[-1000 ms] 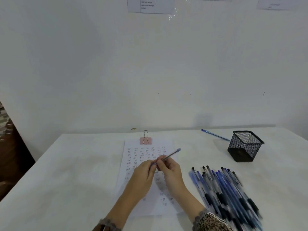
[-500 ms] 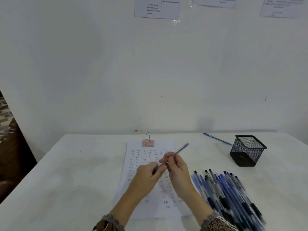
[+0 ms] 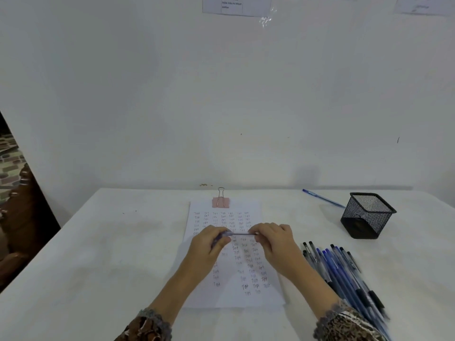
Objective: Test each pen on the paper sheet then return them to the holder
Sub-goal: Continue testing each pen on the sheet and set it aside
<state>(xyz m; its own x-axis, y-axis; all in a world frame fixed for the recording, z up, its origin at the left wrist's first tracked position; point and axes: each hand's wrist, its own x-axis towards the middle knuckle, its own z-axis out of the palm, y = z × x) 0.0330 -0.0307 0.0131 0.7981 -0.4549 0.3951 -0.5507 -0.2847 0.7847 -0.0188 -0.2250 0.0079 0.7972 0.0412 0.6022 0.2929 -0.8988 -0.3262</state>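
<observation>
Change: a moment ago the pen (image 3: pixel 240 234) was tilted toward the upper right, with both hands bunched at its lower end. Now it's level across frame centre and the hands are spread to opposite ends. Reads as a cap coming off or going back on. Can't tell which, because the left end is blurred. Either way the tip isn't on paper and the pen isn't in the holder (image 3: pixel 366 217).

Hands:
- The left hand (image 3: pixel 210 244), centre-left, has its fingers curled round the pen's left end.
- The right hand (image 3: pixel 275 242), centre-right, pinches the right end in its fingertips, knuckles up.

Layout:
- The paper sheet (image 3: pixel 229 296) is mid-bench under both hands, with a pink binder clip (image 3: pixel 220 201) on its top edge and rows of "Test" marks most of the way down.
- The holder sits right of frame with nothing sticking out of it.
- The pile of pens (image 3: pixel 344 274) is lower right, just beside the sheet.
- A lone blue pen (image 3: pixel 322 198) lies on the bench (image 3: pixel 98 254) behind the holder.

My read is that returns have barely started.
</observation>
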